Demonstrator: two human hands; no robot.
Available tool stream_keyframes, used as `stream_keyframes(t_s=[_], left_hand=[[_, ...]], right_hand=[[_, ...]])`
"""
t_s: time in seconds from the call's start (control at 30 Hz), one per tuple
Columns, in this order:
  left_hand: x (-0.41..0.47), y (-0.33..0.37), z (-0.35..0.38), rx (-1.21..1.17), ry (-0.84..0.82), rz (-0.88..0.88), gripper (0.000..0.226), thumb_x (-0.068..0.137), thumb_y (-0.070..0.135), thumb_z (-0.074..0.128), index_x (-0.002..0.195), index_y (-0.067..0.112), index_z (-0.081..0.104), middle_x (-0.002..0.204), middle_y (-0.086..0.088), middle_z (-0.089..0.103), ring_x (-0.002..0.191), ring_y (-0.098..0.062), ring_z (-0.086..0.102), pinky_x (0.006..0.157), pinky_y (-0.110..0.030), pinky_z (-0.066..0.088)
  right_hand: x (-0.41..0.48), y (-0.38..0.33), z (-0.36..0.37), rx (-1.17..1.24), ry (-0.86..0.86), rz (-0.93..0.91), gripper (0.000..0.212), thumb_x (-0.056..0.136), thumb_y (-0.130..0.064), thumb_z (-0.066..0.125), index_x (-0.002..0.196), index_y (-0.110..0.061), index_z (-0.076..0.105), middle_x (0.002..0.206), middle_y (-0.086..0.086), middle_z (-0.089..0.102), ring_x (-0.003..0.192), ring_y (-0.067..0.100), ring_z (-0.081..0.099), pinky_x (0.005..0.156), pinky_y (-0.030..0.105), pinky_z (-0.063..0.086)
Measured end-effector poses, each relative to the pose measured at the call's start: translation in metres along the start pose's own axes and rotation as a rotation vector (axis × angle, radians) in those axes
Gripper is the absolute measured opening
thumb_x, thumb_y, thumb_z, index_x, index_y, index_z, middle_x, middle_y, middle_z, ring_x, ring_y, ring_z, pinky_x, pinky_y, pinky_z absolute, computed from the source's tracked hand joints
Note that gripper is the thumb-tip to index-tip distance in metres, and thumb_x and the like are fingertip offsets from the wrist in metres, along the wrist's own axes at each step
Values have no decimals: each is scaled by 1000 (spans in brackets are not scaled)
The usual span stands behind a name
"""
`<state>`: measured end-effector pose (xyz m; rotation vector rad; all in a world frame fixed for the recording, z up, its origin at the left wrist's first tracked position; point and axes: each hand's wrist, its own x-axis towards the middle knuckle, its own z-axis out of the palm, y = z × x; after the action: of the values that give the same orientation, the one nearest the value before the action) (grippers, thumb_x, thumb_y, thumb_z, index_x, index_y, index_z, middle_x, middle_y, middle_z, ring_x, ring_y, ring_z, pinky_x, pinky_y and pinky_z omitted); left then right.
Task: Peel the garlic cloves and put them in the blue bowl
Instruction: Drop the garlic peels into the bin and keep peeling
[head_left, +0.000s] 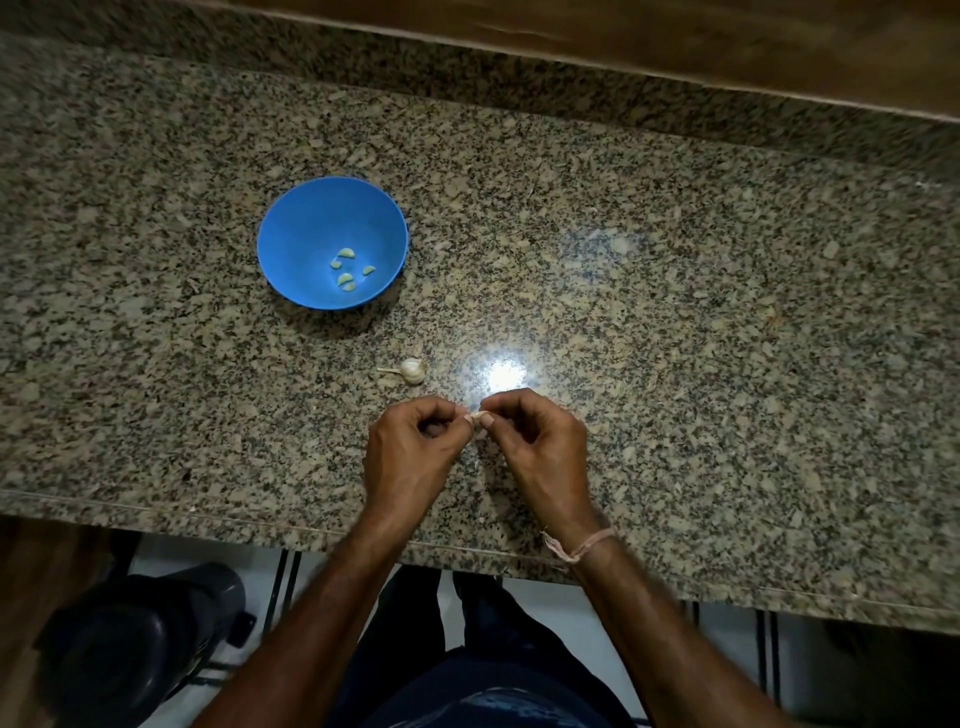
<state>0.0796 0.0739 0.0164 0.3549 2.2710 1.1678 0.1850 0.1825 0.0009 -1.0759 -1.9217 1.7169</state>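
At lower centre of the frame a garlic clove (477, 416) is pinched between the left hand (410, 447) and right hand (535, 444), seemingly for peeling, while the blue bowl (332, 208), upper left, is kept within reach with peeled cloves (347, 270) inside.

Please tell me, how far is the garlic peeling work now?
Done: about five peeled pale cloves lie in the round blue plastic bowl. In hand: the left hand and right hand pinch one small clove between the fingertips. Left: the small white garlic bulb on the speckled granite counter.
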Motion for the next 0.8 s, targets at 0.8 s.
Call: stream_keyframes(t_s=[0.8], left_hand=[[-2, -9, 13, 165, -24, 11, 7, 87, 32, 76, 82, 28, 73, 68, 10, 68, 62, -5, 63, 56, -22, 44]], right_hand=[[14, -1, -1, 782, 54, 623, 19, 94, -3, 70, 113, -3, 69, 103, 11, 75, 89, 17, 73, 79, 30, 61]])
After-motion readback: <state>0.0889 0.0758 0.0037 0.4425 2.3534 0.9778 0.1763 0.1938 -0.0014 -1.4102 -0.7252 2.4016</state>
